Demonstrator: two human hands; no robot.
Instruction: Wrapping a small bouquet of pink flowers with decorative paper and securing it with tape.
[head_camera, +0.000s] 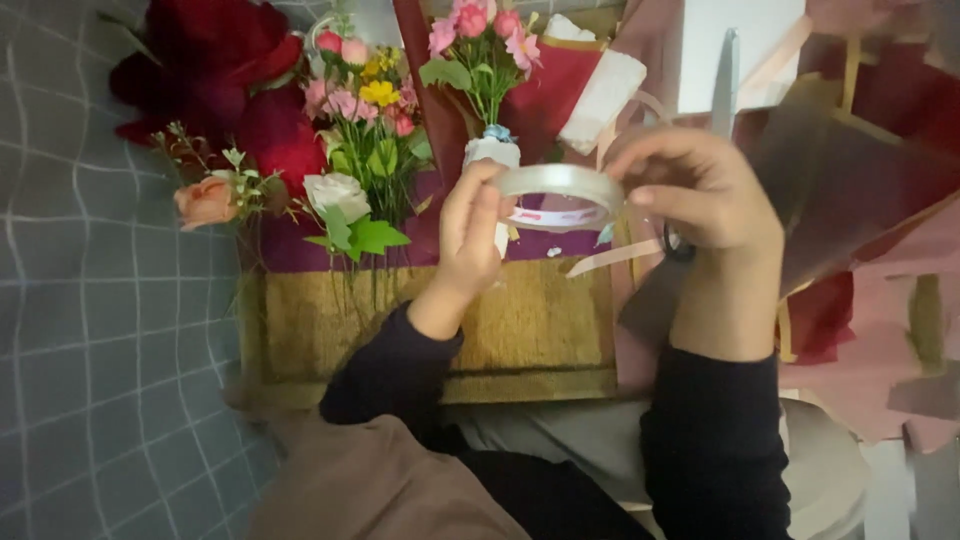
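A clear tape roll (562, 183) is held up between both hands above a brown board. My left hand (470, 232) grips its left side with fingers along the rim. My right hand (697, 188) pinches the right edge of the roll, thumb on the rim. Scissors (722, 85) stick up behind my right hand, and a dark handle loop shows below its fingers. A small bouquet of pink flowers (482, 40) with a white wrapped stem (492, 152) lies just beyond the roll.
A brown board (330, 330) lies in front of me. Red roses (215, 70), a peach rose (205, 200), a white rose (335, 192) and mixed small flowers (365, 95) lie at left. Pink and dark red wrapping paper (870, 230) piles up at right. Grey gridded cloth (90, 300) covers the left.
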